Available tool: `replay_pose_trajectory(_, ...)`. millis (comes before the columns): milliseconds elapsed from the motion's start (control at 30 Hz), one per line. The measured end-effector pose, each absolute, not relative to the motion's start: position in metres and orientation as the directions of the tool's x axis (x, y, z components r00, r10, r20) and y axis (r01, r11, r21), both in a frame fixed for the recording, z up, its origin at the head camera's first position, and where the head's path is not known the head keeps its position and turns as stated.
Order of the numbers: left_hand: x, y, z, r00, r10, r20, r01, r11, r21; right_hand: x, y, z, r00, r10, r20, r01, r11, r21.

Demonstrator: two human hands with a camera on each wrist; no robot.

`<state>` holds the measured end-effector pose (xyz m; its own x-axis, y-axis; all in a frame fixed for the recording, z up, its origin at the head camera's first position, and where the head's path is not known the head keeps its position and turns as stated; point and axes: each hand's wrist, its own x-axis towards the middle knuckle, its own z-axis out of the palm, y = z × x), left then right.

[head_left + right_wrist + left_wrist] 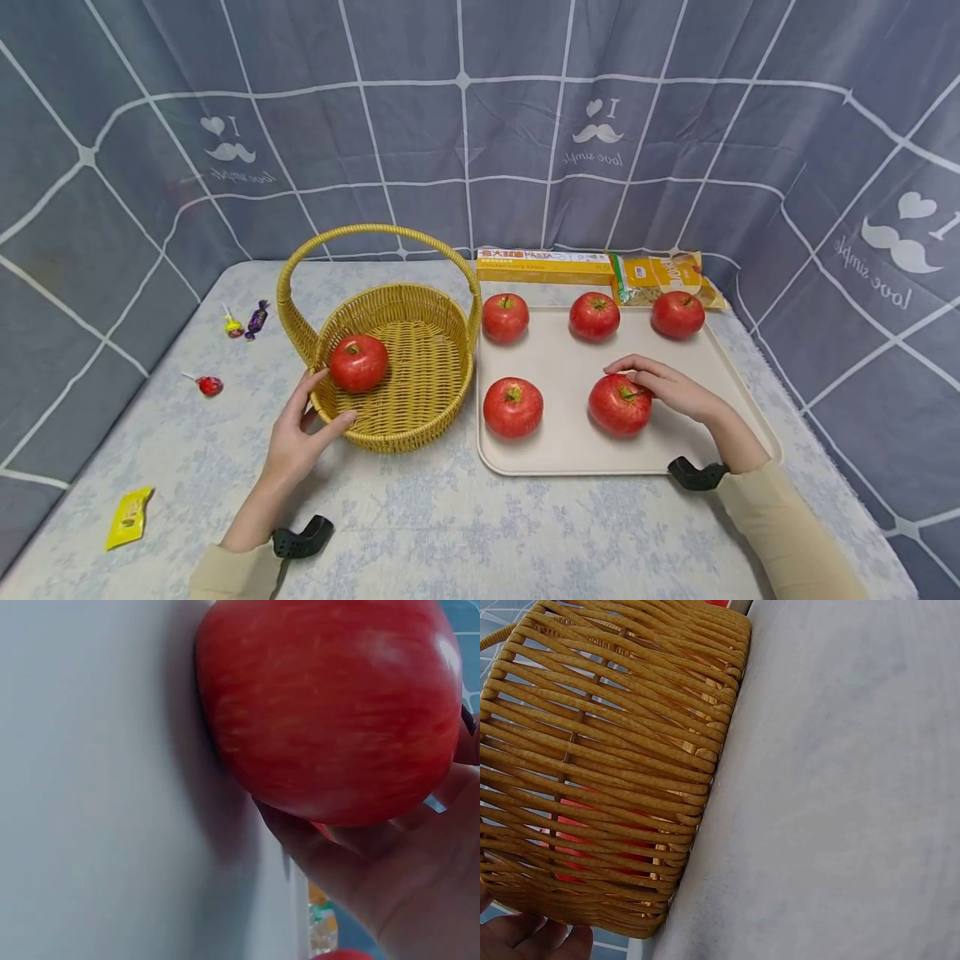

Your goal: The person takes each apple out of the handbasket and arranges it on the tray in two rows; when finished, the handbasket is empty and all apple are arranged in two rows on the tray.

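Observation:
A yellow woven basket (408, 433) with a tall arched handle stands on the table, and one red apple (358, 364) lies inside at its left. My left hand (294, 442) holds the basket's front-left rim, with thumb and fingers spread along it; in the left wrist view its fingers (536, 937) lie against the woven side. On the beige tray (558, 454), my right hand (667, 389) grips a red apple (619, 407) from its right and far side. That apple (330, 705) fills much of the right wrist view, close to the tray surface and partly hiding the fingers.
Other red apples sit on the tray: one front left (513, 407), three along the back (594, 317). Behind are a pasta box (543, 267) and a yellow food bag (660, 275). Lollipops (210, 385), a purple-wrapped candy (257, 319) and a yellow packet (129, 517) lie left.

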<state>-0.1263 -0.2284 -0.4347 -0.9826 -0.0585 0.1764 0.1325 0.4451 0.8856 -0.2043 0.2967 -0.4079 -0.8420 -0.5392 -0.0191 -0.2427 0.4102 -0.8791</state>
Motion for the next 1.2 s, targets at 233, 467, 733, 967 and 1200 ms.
replay_pose_trajectory(233,-0.126,-0.231,-0.435,-0.982,-0.061,0.177,0.131,0.451,0.883,-0.213,0.29,-0.392,-0.82,-0.573,-0.013,-0.32,0.477,-0.819)
replay_pose_trajectory(467,-0.125,-0.233,-0.434,-0.982,-0.066,0.175,0.127,0.452,0.883,-0.228,0.263,-0.336,-0.818,-0.568,0.093,-0.406,0.456,-0.791)
replay_pose_trajectory(733,-0.123,-0.233,-0.432,-0.98,-0.066,0.185,0.135,0.459,0.878,-0.235,0.202,-0.268,-0.708,-0.648,0.28,-0.53,0.227,-0.817)
replay_pose_trajectory(967,-0.124,-0.231,-0.43,-0.984,-0.059,0.169,0.123,0.457,0.881,-0.234,0.133,-0.239,-0.575,-0.674,0.463,-0.621,-0.01,-0.784)
replay_pose_trajectory(1200,-0.12,-0.223,-0.418,-0.988,-0.043,0.151,0.119,0.426,0.897,-0.233,0.067,-0.245,-0.452,-0.72,0.527,-0.621,-0.171,-0.765)
